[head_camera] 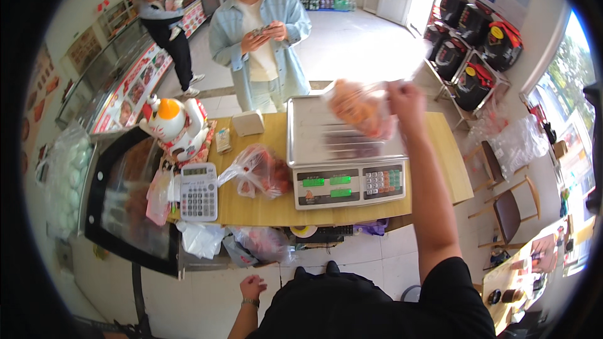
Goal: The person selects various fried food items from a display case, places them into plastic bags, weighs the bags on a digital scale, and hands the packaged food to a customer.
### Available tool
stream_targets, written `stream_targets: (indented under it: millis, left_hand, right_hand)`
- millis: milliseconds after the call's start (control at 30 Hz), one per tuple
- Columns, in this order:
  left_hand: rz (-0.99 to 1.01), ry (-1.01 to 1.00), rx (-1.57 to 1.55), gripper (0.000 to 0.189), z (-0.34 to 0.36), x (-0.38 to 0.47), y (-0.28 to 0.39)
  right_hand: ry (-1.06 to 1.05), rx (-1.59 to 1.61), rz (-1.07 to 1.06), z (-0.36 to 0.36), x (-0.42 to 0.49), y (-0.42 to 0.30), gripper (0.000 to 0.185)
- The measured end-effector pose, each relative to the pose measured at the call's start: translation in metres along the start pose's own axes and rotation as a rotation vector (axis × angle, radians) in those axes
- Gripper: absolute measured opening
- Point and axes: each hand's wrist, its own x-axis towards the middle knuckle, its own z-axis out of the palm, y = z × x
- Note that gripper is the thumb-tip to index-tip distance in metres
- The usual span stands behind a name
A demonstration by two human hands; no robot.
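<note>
My right hand [406, 103] grips the top of a clear plastic bag [360, 108] holding orange-pink food, perhaps meat. The bag hangs over the steel pan of a digital price scale [308, 132], slightly blurred; whether it touches the pan I cannot tell. Green digits glow on the scale's front panel. Left of the scale, a second knotted plastic bag [259, 172] with reddish contents rests on the wooden counter [264, 214]. Low beside my body, my left hand [253, 287] hangs with loosely bent fingers and nothing visible in it.
A desk calculator [199, 193] and a lucky cat figurine [181, 127] stand at the counter's left. Beyond the counter, a person [261, 33] holds a phone. Two more people [165, 23] are near the display case [127, 80]. Chairs [511, 214] stand at right.
</note>
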Motion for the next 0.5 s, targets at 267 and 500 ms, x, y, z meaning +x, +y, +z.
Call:
stream_targets:
  millis: [267,500]
  left_hand:
    - [1.214,0.225,0.355,0.044,0.105,-0.101,0.257]
    - [1.327,0.355,1.019,0.078,0.180,-0.091,0.388]
  right_hand:
    - [0.263,-0.121,-0.208,-0.160,-0.001,0.008,0.036]
    - [0.360,-0.405,-0.001,-0.219,-0.038,0.151,0.039]
